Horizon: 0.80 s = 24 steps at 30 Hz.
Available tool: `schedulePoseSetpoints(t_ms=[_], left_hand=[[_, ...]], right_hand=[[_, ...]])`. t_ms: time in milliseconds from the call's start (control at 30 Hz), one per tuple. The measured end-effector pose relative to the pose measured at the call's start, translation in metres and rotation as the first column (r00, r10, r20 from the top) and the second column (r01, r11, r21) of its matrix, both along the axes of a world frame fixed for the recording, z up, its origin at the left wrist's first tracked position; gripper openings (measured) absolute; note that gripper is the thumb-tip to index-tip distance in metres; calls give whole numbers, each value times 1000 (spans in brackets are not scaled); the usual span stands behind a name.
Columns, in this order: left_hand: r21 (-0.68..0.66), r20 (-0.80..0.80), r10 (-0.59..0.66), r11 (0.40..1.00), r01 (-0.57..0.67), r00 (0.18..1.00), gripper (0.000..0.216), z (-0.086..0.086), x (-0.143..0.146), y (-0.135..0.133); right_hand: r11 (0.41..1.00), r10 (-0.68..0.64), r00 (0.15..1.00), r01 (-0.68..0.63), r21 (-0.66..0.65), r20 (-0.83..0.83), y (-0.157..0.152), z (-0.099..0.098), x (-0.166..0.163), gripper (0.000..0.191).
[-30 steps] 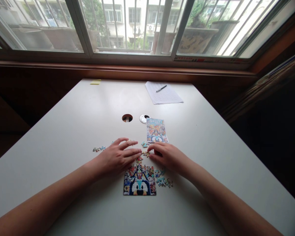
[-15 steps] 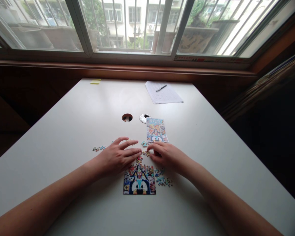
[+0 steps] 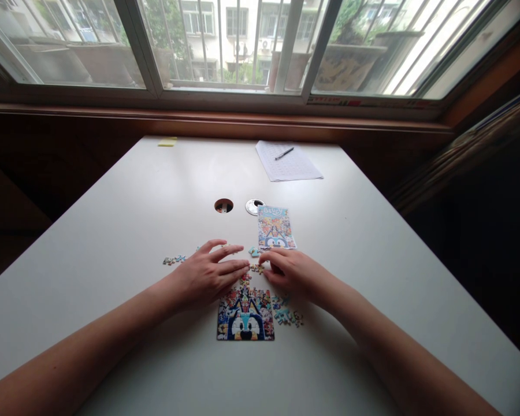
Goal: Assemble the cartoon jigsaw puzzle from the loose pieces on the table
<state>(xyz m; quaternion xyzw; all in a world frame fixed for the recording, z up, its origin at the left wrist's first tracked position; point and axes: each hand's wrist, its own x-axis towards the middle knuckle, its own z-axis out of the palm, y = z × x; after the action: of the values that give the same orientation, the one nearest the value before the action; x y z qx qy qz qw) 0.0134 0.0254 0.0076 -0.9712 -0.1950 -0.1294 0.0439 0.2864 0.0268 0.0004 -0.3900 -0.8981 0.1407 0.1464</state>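
Puzzle [image 3: 245, 318] ears point forward, long axis unclear; left hand [image 3: 210, 273] spread, right hand [image 3: 288, 269] curled, grip unclear.

Assembled puzzle [image 3: 245, 323], between left hand [image 3: 208, 274] and right hand [image 3: 288, 270], near side: multicoloured crowd pattern; dog face in dark blue, light blue and white, black nose. Loose pieces [image 3: 281, 317] nearer than the right hand: mainly light blue. Card [image 3: 274, 225] beyond the right hand: matching face, pale-blue top, white lettering. Tabletop [image 3: 112, 231] under both hands: white. Slip [image 3: 167, 141] beyond the left hand: yellow.
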Motion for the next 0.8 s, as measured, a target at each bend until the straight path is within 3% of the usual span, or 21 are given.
schedulePoseSetpoints(t_ms=[800], left_hand=[[13, -14, 10, 1000, -10, 1000, 33, 0, 2, -1]], right_hand=[[998, -27, 1000, 28, -58, 5, -3, 6, -1, 21]])
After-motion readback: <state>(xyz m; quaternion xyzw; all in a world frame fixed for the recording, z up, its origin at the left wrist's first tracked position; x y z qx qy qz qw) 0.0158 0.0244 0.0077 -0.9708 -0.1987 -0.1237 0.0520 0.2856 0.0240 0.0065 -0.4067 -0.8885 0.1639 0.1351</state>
